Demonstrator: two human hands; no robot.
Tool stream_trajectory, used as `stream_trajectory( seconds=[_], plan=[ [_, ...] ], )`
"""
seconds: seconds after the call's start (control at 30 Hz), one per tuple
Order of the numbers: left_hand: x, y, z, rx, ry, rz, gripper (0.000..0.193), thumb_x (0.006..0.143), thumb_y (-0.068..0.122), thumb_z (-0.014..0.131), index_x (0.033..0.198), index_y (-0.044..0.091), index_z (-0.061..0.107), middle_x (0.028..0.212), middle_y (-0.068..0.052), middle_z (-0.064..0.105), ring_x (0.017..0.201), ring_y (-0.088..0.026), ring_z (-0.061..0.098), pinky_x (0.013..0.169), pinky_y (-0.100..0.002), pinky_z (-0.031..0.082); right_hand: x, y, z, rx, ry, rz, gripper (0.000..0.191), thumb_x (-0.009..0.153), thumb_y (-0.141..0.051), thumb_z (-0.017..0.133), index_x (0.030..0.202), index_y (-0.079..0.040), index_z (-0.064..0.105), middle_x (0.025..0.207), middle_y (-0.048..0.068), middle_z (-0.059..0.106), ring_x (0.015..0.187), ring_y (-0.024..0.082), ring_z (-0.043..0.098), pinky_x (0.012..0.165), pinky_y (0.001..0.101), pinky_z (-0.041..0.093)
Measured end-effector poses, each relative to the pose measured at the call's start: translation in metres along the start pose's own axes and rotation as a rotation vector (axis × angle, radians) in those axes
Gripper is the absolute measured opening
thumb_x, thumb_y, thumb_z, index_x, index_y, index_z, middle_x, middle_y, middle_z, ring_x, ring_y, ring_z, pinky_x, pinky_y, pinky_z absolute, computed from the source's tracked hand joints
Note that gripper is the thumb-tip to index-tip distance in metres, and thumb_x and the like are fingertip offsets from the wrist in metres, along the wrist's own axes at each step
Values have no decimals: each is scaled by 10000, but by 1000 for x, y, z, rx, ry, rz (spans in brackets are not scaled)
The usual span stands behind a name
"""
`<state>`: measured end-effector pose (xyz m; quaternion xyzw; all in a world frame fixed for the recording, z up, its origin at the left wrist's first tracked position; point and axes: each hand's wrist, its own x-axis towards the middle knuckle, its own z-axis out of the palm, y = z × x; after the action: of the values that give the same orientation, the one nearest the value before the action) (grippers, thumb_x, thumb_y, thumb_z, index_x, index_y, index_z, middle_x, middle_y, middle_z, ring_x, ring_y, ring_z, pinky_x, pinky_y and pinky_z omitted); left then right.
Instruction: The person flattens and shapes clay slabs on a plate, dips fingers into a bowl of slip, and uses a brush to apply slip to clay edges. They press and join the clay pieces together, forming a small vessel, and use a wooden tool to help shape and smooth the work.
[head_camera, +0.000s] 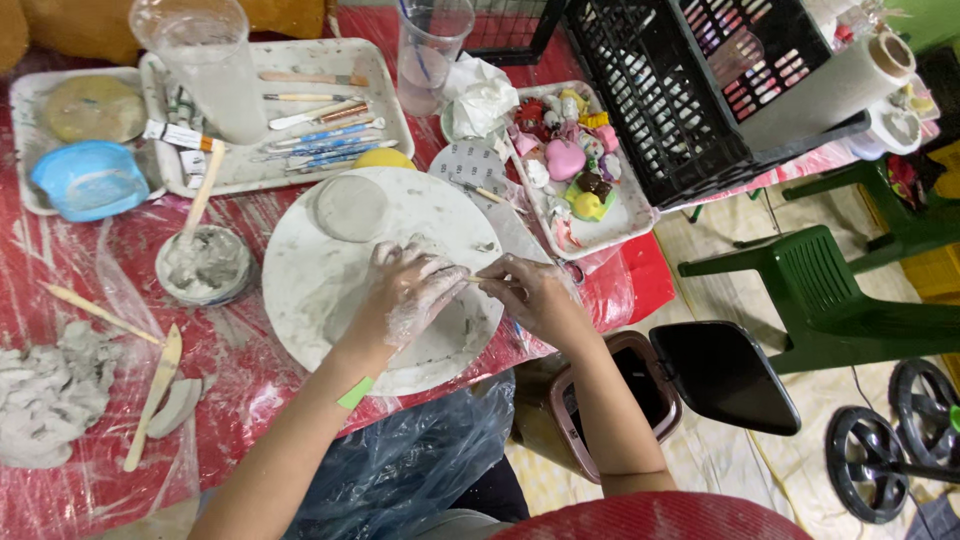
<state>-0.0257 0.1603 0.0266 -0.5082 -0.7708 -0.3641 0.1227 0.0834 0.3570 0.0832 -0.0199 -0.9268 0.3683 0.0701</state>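
The left hand (410, 290), coated in grey clay, lies curled over a lump of clay (455, 325) on the round white board (310, 290), its fingers closed on the lump. The right hand (530, 292) pinches a thin wooden stick (478, 280) (only a short stretch shows between the two hands). The stick's long axis runs almost level across the view, its free end pointing left at the clay under the left hand.

One flat clay disc (350, 207) lies at the far side of the board. Left of the board stands one small bowl of grey slip (205, 265) with a wooden handle leaning in it. Two wooden modelling tools (150, 400) lie on the red table cover, near one heap of raw clay (45, 395). Two clear plastic cups (205, 60) stand at the far edge.
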Motion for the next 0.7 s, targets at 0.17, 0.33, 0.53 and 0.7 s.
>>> stream_trajectory(
  seconds=[0.17, 0.33, 0.53, 0.7],
  plan=[
    [8, -23, 11, 235, -15, 237, 371, 843, 99, 701, 1202, 171, 759, 1145, -23, 730, 1152, -253, 638, 1054, -415, 424, -24, 28, -21, -38, 88, 188, 154, 947, -156, 734, 1045, -39, 717, 796, 71, 718, 663, 116, 654, 625, 289, 541],
    [38, -35, 54, -2, -238, -54, 300, 968, 205, 649, 1259, 180, 714, 1226, -42, 698, 1207, -250, 620, 1098, -493, 365, -52, 59, -21, -6, 218, 356, 140, 938, -154, 728, 1036, -55, 720, 768, 37, 746, 648, 88, 641, 591, 275, 505],
    [66, -52, 101, 49, -35, 85, 643, 736, 330, 744, 1353, 172, 658, 1443, -183, 540, 1292, -386, 472, 1052, -664, 254, -67, 64, 11, 35, 234, 336, 102, 928, -153, 746, 985, -69, 735, 757, 35, 739, 637, 109, 614, 582, 267, 483],
    [58, -62, 95, 103, -281, -62, 302, 831, 348, 780, 1083, 193, 722, 1391, -62, 605, 1394, -281, 469, 1155, -593, 256, -91, 33, 13, -119, 54, 300, 130, 853, -199, 784, 957, -122, 777, 836, 44, 733, 689, 184, 724, 623, 309, 572]
  ],
)
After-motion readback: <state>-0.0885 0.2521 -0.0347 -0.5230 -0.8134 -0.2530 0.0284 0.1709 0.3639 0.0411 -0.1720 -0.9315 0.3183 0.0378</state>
